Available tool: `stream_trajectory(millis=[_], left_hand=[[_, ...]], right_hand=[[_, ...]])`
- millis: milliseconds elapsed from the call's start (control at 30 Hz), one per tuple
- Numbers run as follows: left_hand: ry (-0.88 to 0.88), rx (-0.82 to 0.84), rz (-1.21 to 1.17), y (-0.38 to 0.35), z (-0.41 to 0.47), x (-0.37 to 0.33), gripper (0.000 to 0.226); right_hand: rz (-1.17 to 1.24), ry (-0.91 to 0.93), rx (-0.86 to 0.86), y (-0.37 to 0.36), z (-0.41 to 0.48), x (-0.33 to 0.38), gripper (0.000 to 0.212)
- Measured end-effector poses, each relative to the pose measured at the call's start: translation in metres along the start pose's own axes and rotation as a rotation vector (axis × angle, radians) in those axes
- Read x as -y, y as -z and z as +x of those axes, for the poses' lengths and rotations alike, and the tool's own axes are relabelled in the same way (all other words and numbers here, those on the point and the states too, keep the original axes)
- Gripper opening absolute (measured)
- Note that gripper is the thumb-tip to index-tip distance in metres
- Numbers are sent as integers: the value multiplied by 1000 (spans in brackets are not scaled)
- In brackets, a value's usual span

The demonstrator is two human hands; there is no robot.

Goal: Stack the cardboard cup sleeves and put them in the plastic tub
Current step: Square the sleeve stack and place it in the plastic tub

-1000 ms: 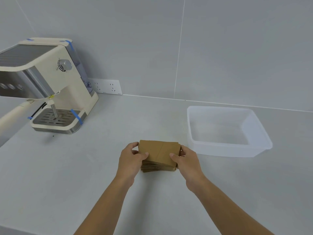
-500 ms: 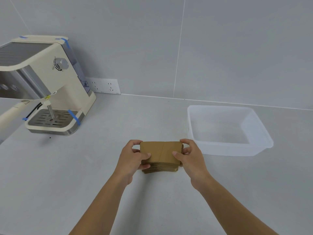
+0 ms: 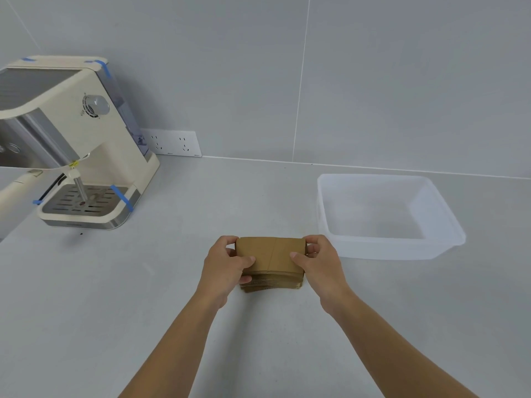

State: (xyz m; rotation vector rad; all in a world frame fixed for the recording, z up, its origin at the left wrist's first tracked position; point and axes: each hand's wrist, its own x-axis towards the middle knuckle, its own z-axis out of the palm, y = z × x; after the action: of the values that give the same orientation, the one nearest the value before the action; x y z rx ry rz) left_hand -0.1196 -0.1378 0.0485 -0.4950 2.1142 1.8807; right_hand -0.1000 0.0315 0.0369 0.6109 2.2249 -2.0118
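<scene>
Grey counter (image 3: 115, 311): both hands (left hand (image 3: 227, 267), right hand (image 3: 319, 264)) clasp the sleeve stack (image 3: 271, 255); plastic tub (image 3: 442, 214) empty.

Plain brown cardboard sleeves (image 3: 270, 255); clear, frosted tub (image 3: 442, 225); cream and steel coffee machine (image 3: 71, 145) with blue tape; grey worktop (image 3: 115, 297).

Espresso machine (image 3: 77, 145) at counter (image 3: 115, 297) rear left; plastic tub (image 3: 388, 248) right; sleeve stack (image 3: 271, 262) between, just left of tub.

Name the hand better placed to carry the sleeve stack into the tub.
Right hand: it grips the stack of sleeves on the side nearest the plastic tub. The left hand holds the far side.
</scene>
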Motion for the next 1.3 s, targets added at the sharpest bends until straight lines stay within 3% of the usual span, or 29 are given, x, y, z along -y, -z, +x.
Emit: stream_trajectory(millis=[367, 567, 667, 733, 800, 967, 1133, 1300], left_hand=[[-23, -57, 250, -3, 6, 7, 53], [134, -33, 252, 2, 11, 8, 76], [264, 40, 180, 7, 15, 7, 59], [317, 80, 158, 9, 18, 5, 62], [335, 106, 180, 10, 22, 2, 65], [363, 171, 183, 6, 30, -8, 47], [432, 235, 133, 5, 34, -15, 30], [467, 269, -25, 5, 35, -10, 28]], right_hand=[[-60, -29, -28, -2, 6, -8, 39], [-101, -115, -53, -2, 9, -9, 55], [-113, -235, -3, 1, 11, -9, 65], [-97, -312, 44, 3, 14, -8, 63], [-91, -356, 67, 4, 16, -5, 57], [-42, -411, 141, 5, 22, 5, 41], [20, -504, 207, 13, 27, 10, 51], [111, -534, 252, 12, 27, 8, 39]])
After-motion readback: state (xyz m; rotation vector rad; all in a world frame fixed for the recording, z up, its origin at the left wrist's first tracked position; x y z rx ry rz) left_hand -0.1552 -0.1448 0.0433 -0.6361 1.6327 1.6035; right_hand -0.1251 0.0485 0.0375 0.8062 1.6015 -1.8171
